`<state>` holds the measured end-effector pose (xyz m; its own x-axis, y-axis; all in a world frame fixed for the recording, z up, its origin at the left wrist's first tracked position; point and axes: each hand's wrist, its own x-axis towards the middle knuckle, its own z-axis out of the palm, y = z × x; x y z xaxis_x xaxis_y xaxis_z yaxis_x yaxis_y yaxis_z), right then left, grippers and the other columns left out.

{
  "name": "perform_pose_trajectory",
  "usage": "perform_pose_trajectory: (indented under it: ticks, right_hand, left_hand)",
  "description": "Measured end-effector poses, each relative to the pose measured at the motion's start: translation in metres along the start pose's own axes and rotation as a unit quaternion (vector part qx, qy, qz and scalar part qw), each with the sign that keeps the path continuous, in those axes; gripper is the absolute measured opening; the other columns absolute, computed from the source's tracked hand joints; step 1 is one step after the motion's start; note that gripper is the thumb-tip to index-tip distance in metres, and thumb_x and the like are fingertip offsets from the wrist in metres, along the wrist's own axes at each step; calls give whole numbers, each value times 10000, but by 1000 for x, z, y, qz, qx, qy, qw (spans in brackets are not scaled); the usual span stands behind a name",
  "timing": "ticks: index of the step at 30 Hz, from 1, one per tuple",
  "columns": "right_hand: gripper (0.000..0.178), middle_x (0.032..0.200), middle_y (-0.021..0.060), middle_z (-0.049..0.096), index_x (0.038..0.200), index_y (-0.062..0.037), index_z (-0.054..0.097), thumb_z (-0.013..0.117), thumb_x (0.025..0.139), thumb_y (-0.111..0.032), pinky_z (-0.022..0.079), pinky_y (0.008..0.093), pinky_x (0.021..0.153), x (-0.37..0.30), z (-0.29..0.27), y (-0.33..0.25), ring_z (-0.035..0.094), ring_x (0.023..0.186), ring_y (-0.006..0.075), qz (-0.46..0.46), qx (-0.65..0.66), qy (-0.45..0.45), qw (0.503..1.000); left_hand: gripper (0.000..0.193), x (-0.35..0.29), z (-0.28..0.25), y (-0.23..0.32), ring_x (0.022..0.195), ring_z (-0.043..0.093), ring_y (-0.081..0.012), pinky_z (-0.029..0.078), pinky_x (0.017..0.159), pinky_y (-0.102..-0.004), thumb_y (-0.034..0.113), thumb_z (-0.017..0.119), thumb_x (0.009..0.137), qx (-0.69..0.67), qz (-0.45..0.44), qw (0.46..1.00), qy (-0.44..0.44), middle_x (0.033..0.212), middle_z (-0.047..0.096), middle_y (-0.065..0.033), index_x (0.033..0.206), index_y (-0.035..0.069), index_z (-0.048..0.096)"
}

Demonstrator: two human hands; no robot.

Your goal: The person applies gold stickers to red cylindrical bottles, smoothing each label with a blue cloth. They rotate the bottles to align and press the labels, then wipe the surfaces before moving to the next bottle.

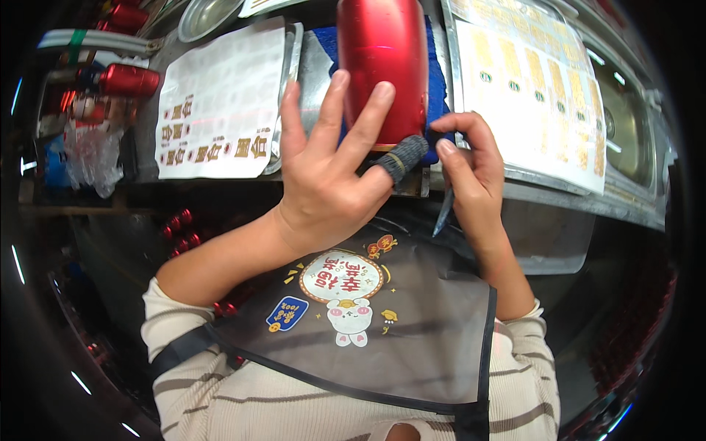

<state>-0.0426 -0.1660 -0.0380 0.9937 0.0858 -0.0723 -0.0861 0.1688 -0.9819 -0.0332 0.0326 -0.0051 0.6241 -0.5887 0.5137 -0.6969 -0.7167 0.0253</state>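
A glossy red bottle-like vessel point(386, 62) lies on a blue cloth point(439, 70) at the top middle, its far end cut off by the picture's edge. My left hand point(331, 173) rests against it with fingers spread, two of them on its red surface. A grey knitted sleeve point(401, 158) covers the left thumb, which is by the vessel's near end. Beside that end is my right hand point(474, 176), its thumb and forefinger curled close together. A slim, pointed grey-blue tool point(444, 212) sticks down from its palm; whether anything small sits at the fingertips, I cannot tell.
On the left lies a white sheet of gold and dark stickers point(213, 110); on the right is another sheet with gold strips and green marks point(533, 110). Red vessels point(129, 79) and a clear plastic bag point(95, 158) are far left. A metal bowl point(209, 18) stands behind.
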Motion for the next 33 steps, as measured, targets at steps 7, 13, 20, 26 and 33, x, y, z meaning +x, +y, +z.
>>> perform_pose_trajectory:
  ticks: [7, 13, 20, 26, 33]
  right_hand:
    - [218, 793, 72, 644, 1069, 6, 652, 584, 869, 59, 412, 265, 511, -28, -15, -5, 528, 531, 105, -215, -232, 77, 946]
    - [298, 797, 106, 668, 1083, -20, 676, 638, 799, 60, 449, 315, 499, -31, 0, 13, 579, 506, 221, -310, -261, -17, 914]
    - [306, 917, 107, 701, 1110, 15, 660, 674, 806, 48, 397, 268, 489, -41, 0, 13, 506, 513, 140, -233, -274, 25, 933]
    - [396, 778, 45, 649, 1123, -3, 672, 678, 742, 104, 381, 287, 489, -22, -10, -8, 495, 500, 148, -392, -449, -103, 797]
    - [248, 655, 5, 502, 999, -78, 638, 638, 757, -133, 449, 308, 464, 11, 20, -35, 561, 511, 168, -453, -570, -203, 654]
  left_hand:
    - [164, 15, 16, 18, 1417, 373, -471, 98, 1119, -718, 155, 775, 686, -85, -44, 995, 35, 1488, 492, -205, 736, 35, 675]
    - [710, -19, 31, -13, 1431, 401, -371, 144, 1177, -593, 147, 848, 710, -175, -151, 971, 53, 1517, 457, -205, 1364, 43, 592]
    - [695, -3, 24, -7, 1332, 539, -308, 229, 1177, -551, 166, 866, 676, -196, -125, 967, 101, 1373, 608, -163, 1312, 23, 625]
    - [641, -2, 31, -6, 1313, 557, -277, 235, 1185, -536, 148, 847, 663, -207, -124, 960, 141, 1354, 620, -165, 1259, 16, 653]
    - [824, -25, 33, -18, 1341, 508, -346, 177, 1161, -620, 165, 863, 668, -161, -143, 971, 104, 1439, 528, -212, 1404, 16, 524]
